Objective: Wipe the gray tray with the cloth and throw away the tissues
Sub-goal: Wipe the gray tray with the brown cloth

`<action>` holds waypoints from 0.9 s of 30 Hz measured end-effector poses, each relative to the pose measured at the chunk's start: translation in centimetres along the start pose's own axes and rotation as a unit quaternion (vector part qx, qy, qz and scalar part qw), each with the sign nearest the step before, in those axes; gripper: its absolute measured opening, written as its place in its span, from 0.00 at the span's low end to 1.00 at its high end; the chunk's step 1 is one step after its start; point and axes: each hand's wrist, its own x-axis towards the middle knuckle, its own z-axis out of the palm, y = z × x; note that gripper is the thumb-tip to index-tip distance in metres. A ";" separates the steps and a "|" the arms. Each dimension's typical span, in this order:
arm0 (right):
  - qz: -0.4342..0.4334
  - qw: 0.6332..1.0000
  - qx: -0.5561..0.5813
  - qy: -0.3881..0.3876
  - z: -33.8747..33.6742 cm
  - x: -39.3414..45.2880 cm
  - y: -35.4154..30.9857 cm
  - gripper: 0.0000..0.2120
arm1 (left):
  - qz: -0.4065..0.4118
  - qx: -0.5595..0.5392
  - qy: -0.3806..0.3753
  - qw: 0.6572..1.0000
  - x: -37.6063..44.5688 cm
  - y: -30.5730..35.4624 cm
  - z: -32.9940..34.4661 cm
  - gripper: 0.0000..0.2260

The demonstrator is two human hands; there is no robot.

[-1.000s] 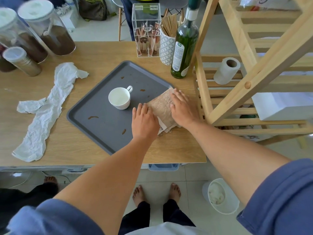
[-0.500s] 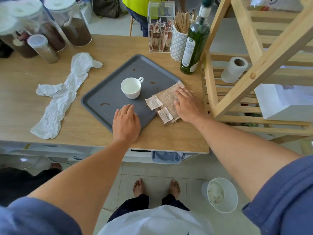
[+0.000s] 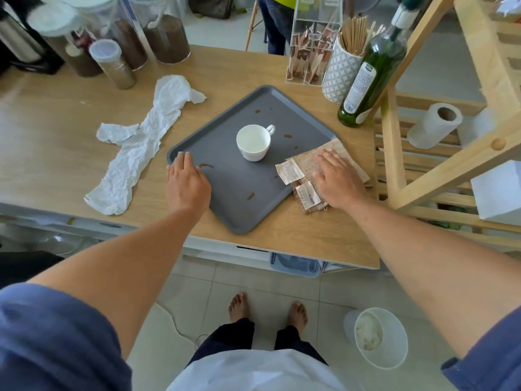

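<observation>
A gray tray (image 3: 242, 204) with brown stains lies diagonally on the wooden table. A white cup (image 3: 253, 142) stands on it. My left hand (image 3: 186, 184) rests flat on the tray's left rim, fingers fairly straight. A beige folded cloth (image 3: 307, 160) with paper tags lies over the tray's right corner, and my right hand (image 3: 337, 180) presses flat on it. Crumpled white tissues (image 3: 141, 148) stretch across the table to the left of the tray. A white bin (image 3: 379, 337) with some waste inside stands on the floor at lower right.
Jars of coffee (image 3: 166, 32) line the back left of the table. A clear sachet box (image 3: 311, 49), a stick holder (image 3: 342, 69) and a green bottle (image 3: 372, 71) stand behind the tray. A wooden shelf (image 3: 439, 167) holding a paper roll (image 3: 434, 125) is on the right.
My left hand left the cloth and slid left across the tray to its left rim. My right hand stayed on the cloth. The camera view shifted back and down.
</observation>
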 end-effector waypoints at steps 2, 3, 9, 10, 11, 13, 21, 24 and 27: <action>-0.004 1.000 -0.003 -0.001 -0.1 0.2 0.1 0.25 | 0.005 0.017 -0.007 1.000 1.5 -0.2 -0.4 0.21; -0.012 1.000 -0.006 -0.007 0.0 0.4 0.0 0.25 | 0.012 0.030 -0.009 0.999 2.3 -0.5 -0.6 0.22; -0.021 0.998 -0.009 -0.056 0.6 -0.2 -0.3 0.26 | 0.023 0.048 -0.061 0.997 7.1 -3.0 -1.0 0.21; -0.022 0.998 -0.009 -0.057 0.7 -0.2 -0.3 0.25 | 0.033 0.044 -0.075 0.996 7.5 -3.4 -1.0 0.21; -0.023 0.998 -0.012 -0.057 0.8 -0.2 -0.3 0.25 | 0.042 0.042 -0.090 0.994 7.7 -3.8 -1.0 0.20; -0.025 0.997 -0.024 -0.064 1.0 0.0 -0.4 0.25 | 0.047 0.037 -0.109 0.992 7.6 -4.6 -0.7 0.22; -0.042 0.992 -0.069 -0.102 1.6 2.3 -1.1 0.25 | 0.016 -0.063 -0.100 0.993 7.4 -5.0 -0.3 0.35; -0.055 0.988 -0.091 -0.108 1.6 3.9 -0.9 0.25 | 0.024 -0.072 -0.095 0.993 7.4 -5.5 0.1 0.35; -0.071 0.985 -0.102 -0.119 1.1 6.3 -0.6 0.25 | 0.021 -0.085 -0.091 0.992 7.6 -5.6 0.4 0.35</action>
